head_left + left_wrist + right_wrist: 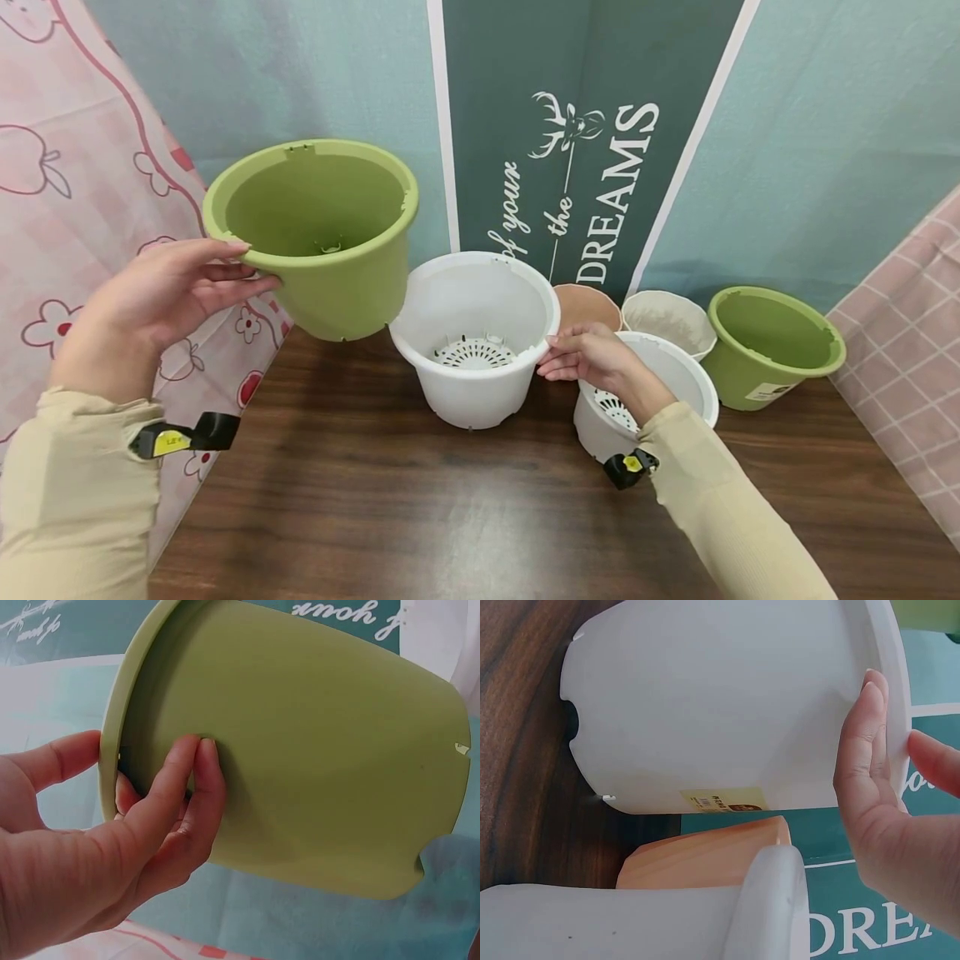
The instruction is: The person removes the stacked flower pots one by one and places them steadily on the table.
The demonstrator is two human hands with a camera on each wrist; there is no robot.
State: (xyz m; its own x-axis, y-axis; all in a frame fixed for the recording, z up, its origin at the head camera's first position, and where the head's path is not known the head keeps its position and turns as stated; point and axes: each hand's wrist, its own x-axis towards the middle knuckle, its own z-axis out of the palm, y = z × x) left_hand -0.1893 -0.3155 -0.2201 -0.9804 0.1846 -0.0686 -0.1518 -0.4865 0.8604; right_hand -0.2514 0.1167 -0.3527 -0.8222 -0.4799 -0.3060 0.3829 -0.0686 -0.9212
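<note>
A large green flowerpot point(345, 292) hangs above the table's left part, its rim pinched by my left hand point(168, 292). In the left wrist view, the thumb lies on the outer edge of the rim and the other fingers curl beneath it against the green pot wall point(322, 750). My right hand point(592, 358) grips the right rim of a white flowerpot point(480, 400), which stands on the table with a slotted base inside. The right wrist view shows fingers point(862, 742) under that rim, and a label point(724, 800) on the white pot wall.
Right of my right hand stands a second white pot point(686, 375), partly behind my forearm. Behind it are a terracotta-coloured pot point(585, 307) and a small cream pot point(667, 321). Another green pot point(776, 350) stands at far right on the wooden table point(450, 517), before a curtain point(345, 67).
</note>
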